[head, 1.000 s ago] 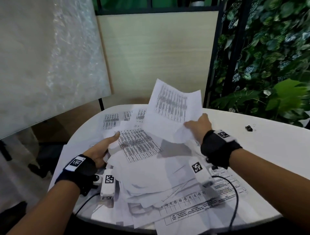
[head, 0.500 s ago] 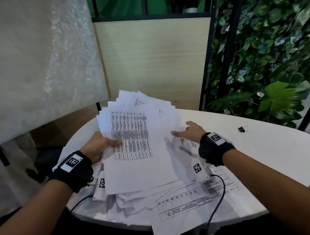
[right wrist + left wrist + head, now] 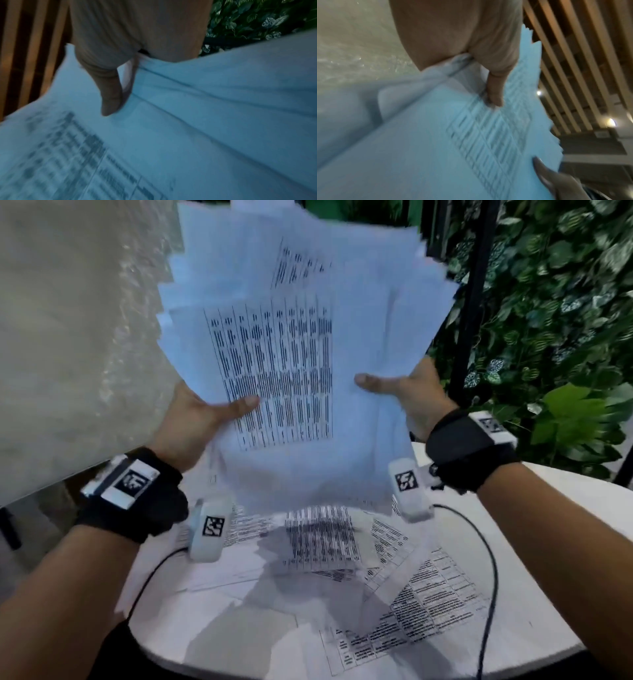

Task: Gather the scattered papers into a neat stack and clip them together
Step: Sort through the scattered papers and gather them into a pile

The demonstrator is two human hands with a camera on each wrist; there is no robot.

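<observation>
The left hand (image 3: 191,419) and right hand (image 3: 411,392) grip the uneven sheaf of white printed paper sheets (image 3: 301,354) at its side edges, thumbs in front, fingers hidden behind; sheaf held upright above the round white bench (image 3: 548,559); further printed sheets (image 3: 394,577) lie scattered on the bench.

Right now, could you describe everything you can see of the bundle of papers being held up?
The bundle of papers is white sheets printed with dense tables, raised upright above the table. Its top edges are fanned and uneven. The left hand and right hand grip its sides, thumbs across the front sheet. It is not clipped.
</observation>
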